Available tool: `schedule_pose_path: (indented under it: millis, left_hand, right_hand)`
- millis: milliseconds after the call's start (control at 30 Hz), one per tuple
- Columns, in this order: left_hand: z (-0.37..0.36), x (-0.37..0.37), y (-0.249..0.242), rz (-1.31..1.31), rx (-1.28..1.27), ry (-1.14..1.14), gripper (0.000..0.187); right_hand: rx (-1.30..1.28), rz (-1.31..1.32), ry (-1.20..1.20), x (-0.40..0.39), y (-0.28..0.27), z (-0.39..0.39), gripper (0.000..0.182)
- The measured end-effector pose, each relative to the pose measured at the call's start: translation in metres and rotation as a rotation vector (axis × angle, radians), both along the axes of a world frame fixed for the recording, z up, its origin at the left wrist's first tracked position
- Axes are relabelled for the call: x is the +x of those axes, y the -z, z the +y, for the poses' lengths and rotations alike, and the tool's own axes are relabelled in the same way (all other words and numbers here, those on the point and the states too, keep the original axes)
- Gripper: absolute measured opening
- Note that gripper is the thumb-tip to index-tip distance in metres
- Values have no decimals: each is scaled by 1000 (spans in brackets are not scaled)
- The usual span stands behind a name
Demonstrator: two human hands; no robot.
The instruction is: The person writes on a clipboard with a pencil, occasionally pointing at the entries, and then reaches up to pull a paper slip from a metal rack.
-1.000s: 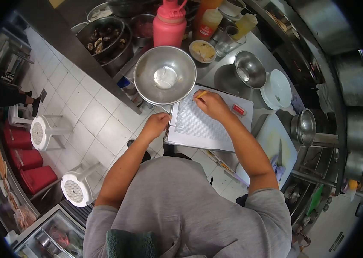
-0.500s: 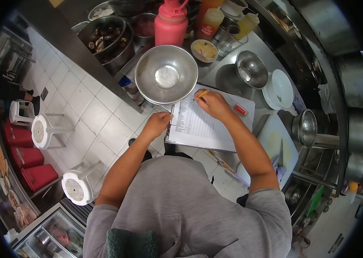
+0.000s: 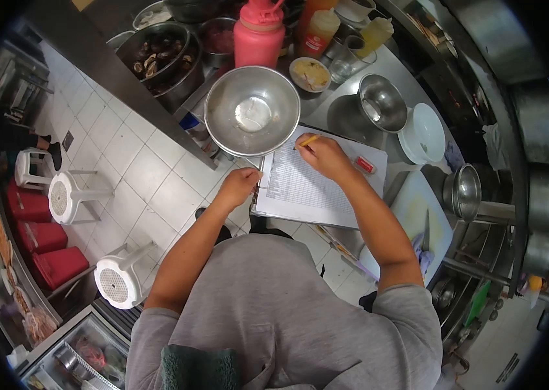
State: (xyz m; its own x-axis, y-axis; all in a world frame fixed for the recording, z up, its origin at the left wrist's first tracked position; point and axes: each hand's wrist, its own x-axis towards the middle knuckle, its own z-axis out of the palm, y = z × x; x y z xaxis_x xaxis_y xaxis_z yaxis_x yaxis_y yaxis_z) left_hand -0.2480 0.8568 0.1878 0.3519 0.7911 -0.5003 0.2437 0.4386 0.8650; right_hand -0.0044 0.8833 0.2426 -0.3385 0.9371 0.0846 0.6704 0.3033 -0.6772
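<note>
My right hand [image 3: 320,155] is closed around a yellow pencil [image 3: 308,140], its tip at the upper part of a printed sheet [image 3: 307,188] with a table of rows. My left hand [image 3: 242,187] is at the sheet's left edge, fingers curled together; whether they pinch the paper is too small to tell. A red and white eraser [image 3: 365,164] lies on the paper, right of my right hand. Just beyond the sheet, a large steel bowl [image 3: 252,112] overlaps its upper left corner.
Behind the bowl are a pink bottle [image 3: 259,39], a small bowl of yellow food [image 3: 310,75] and pots. To the right are a white bowl [image 3: 425,133] and a cutting board [image 3: 411,201] with a knife [image 3: 426,231]. White stools [image 3: 116,283] stand left; a person's legs show far left.
</note>
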Motion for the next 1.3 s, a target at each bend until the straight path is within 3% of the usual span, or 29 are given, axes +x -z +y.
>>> schedule_pose_path:
  millis: [433,567,667,767,800,867,933,1033,1100,1167,1233,1300]
  left_hand:
    - [2,-3,9,11,3,37,29]
    - [1,-4,-3,28,20,28,29]
    - [-9,-13,-9,405,539,52,30]
    - [-18,-11,-65,294,535,33,32]
    - [-22,-8,-77,130,418,46,32]
    - [-30,-1,-96,-192,178,73,32]
    - [-31,0,-103,-316,-12,79,33]
    - [-33,-3,-90,-571,-234,-60,35]
    - [-35,-3,-85,-722,-323,-130,37]
    - [-36,-2,-88,-834,-374,-131,40]
    - [-38,8,-94,-769,-391,-51,41]
    - [-38,14,-101,-649,-325,25,42]
  right_hand:
    - [31,-30,16,0,2,-3,10]
    - [-3,114,106,11,-10,-3,10]
    - [-41,277,218,30,-36,-19,10]
    - [-75,347,46,31,-50,-49,16]
    - [-105,311,-84,27,-51,-62,18]
    - [-462,89,-171,5,-57,-82,20]
    - [-547,-54,-265,-19,-53,-94,20]
    - [-959,118,-95,-40,-97,-91,26]
    - [-836,800,17,-34,-83,-106,30]
    - [-689,1199,63,-34,-68,-113,37]
    - [-576,1329,43,-42,-54,-113,47]
    - [-490,1313,-8,-36,-21,-106,38]
